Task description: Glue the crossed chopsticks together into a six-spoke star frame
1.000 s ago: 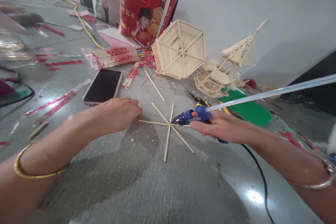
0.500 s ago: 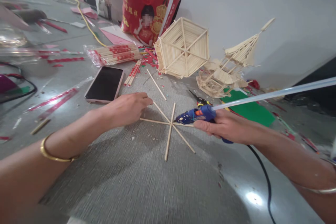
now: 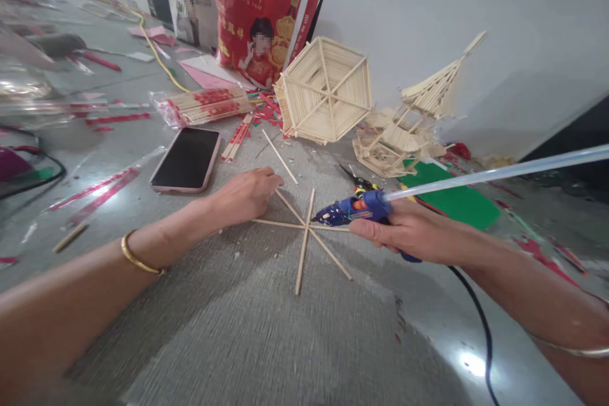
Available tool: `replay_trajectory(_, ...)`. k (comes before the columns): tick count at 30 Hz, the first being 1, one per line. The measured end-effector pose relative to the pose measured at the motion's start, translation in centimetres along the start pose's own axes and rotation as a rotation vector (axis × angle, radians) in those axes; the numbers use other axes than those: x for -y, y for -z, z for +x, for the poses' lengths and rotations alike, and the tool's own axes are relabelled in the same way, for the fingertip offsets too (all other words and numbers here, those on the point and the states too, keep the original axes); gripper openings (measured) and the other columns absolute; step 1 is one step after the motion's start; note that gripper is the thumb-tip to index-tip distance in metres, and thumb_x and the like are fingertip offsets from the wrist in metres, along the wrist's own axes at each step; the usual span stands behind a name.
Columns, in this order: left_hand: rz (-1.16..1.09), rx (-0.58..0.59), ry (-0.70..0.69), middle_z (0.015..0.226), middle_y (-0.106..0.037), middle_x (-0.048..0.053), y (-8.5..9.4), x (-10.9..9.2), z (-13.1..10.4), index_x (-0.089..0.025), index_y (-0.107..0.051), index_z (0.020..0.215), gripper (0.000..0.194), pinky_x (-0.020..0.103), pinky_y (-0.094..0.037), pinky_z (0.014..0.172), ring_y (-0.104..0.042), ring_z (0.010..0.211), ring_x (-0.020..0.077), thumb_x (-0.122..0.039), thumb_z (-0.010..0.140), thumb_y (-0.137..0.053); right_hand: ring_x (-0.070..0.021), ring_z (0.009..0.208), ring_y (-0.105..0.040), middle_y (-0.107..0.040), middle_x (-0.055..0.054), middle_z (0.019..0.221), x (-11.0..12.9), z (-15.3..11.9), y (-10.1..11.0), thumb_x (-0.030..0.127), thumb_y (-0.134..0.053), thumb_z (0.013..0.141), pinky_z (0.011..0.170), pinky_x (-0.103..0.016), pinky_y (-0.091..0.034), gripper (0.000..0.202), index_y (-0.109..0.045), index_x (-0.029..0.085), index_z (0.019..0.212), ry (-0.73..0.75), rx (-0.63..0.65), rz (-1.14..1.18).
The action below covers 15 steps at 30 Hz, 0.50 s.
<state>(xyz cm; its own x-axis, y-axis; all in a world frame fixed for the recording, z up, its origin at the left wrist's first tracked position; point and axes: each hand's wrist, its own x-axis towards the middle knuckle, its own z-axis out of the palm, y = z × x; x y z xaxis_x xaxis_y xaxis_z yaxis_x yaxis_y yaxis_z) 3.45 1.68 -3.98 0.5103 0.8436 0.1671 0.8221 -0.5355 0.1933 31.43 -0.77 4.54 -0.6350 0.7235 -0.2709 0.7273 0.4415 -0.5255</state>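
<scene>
Several thin wooden sticks [image 3: 301, 260] lie crossed on the grey floor like a six-armed star. My left hand [image 3: 252, 195] has its fingers curled together at the outer end of the upper-left stick [image 3: 291, 207], apparently pinching it; the fingertips are partly hidden. In my right hand [image 3: 413, 228] is a blue hot glue gun [image 3: 373, 206], its nozzle right at the point where the sticks cross. A long translucent glue stick [image 3: 499, 171] juts from the back of the gun. One loose stick [image 3: 280, 157] lies just beyond the star.
Behind stand a hexagonal stick lattice [image 3: 328, 92] and a small stick pavilion [image 3: 404, 133]. Pliers [image 3: 359, 183] and green card [image 3: 451, 193] lie past the glue gun. A phone [image 3: 186, 160], bagged chopsticks [image 3: 204, 104] and a red bag [image 3: 257, 19] are farther left. A black cord [image 3: 480, 323] trails at right.
My left hand has shifted slightly right along with its forearm, staying by the upper-left stick end. The glue gun's nozzle stays at the crossing. The whole view has moved a little.
</scene>
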Motion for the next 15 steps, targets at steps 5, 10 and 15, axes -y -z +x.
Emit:
replay_trajectory(5,-0.025,-0.011,0.009,0.107,-0.062,0.011,-0.24,0.37,-0.04,-0.014,-0.059,0.115,0.037,0.028,-0.046,0.074,-0.062,0.092,0.0199,-0.01,0.083,-0.042,-0.0085,0.046,-0.033,-0.035,0.007,0.05,0.33,0.4,-0.23,0.062,-0.044,0.09,0.047,-0.026,-0.026,0.05,-0.039,0.02,0.062,-0.001,0.035,-0.021)
replay_trajectory(10,-0.047,-0.027,-0.011,0.106,-0.062,0.011,-0.36,0.64,-0.08,-0.013,-0.059,0.115,0.036,0.029,-0.046,0.073,-0.062,0.091,0.0203,-0.01,0.085,-0.04,-0.0089,0.047,-0.034,-0.036,0.006,0.052,0.42,0.78,-0.47,0.063,-0.043,0.09,0.049,-0.026,-0.027,0.05,-0.04,0.02,0.063,0.003,0.037,-0.025)
replay_trajectory(15,-0.051,-0.042,-0.015,0.106,-0.062,0.012,-0.48,0.7,-0.15,-0.013,-0.06,0.113,0.034,0.03,-0.047,0.074,-0.062,0.091,0.0206,-0.012,0.086,-0.041,-0.009,0.048,-0.035,-0.037,0.006,0.053,0.56,0.79,-0.51,0.064,-0.043,0.089,0.049,-0.026,-0.028,0.051,-0.04,0.02,0.063,-0.003,0.042,-0.028)
